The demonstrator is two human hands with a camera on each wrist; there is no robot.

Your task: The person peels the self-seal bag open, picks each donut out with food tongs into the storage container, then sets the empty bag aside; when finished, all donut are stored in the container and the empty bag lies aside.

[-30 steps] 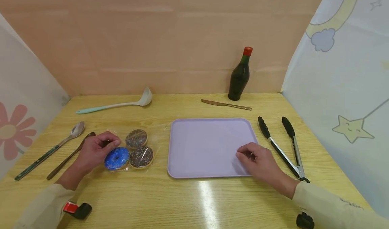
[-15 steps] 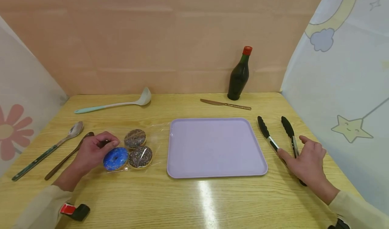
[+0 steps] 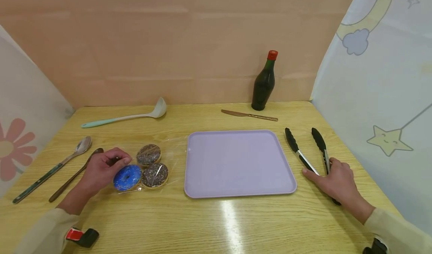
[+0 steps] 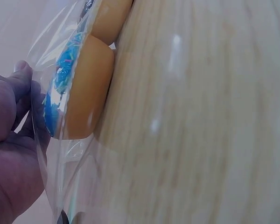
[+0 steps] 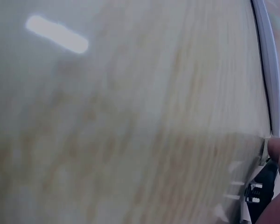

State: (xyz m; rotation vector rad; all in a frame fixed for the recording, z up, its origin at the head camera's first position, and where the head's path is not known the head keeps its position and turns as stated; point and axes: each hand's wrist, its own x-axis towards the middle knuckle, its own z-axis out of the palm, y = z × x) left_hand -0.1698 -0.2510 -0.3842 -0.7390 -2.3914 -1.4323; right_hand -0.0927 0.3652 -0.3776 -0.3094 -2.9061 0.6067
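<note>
Head view: left hand (image 3: 101, 170) grip pinches the clear bag (image 3: 158, 156) of three doughnuts (image 3: 127, 177) lying on the desk (image 3: 216, 224), left of the purple tray (image 3: 236, 164). Right hand (image 3: 335, 181) rests on the tongs (image 3: 305, 160) right of the tray, fingers closing around the handles.

Three bagged donuts (image 3: 148, 165), one lilac tray (image 3: 236, 188), one pair of tongs (image 3: 308, 149), two spoons (image 3: 64, 164), one ladle (image 3: 125, 116), one knife (image 3: 249, 115), one bottle (image 3: 264, 82), two hands (image 3: 101, 168).
</note>
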